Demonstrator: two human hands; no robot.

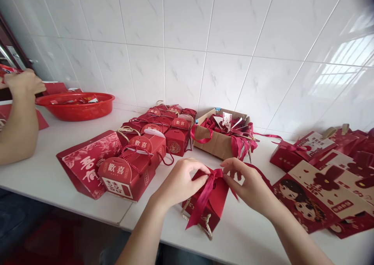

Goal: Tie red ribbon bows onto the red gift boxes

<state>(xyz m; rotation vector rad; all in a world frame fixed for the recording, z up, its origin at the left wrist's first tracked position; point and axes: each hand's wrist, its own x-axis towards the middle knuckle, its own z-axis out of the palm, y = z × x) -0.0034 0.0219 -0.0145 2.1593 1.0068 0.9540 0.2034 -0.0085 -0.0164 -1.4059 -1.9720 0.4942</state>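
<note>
In front of me a small red gift box [221, 195] rests on the white counter, with a dark pink satin ribbon [206, 199] tied in a bow at its top. My left hand [185, 181] pinches the left side of the bow between thumb and fingers. On the opposite side, my right hand [247, 185] is closed at the ribbon's right loop, its thumb and fingertips bent together. One ribbon tail hangs down the box's near face. A twisted beige cord [208, 228] hangs at the lower edge of the box.
Several red gift boxes [128, 175] stand to the left. Behind, a cardboard box [214, 142] holds ribbons and tags. Flat printed boxes [312, 197] lie at right. A red basin [78, 109] with packets sits far left, beside another person's arm [22, 117]. A tiled wall [187, 74] closes off the back.
</note>
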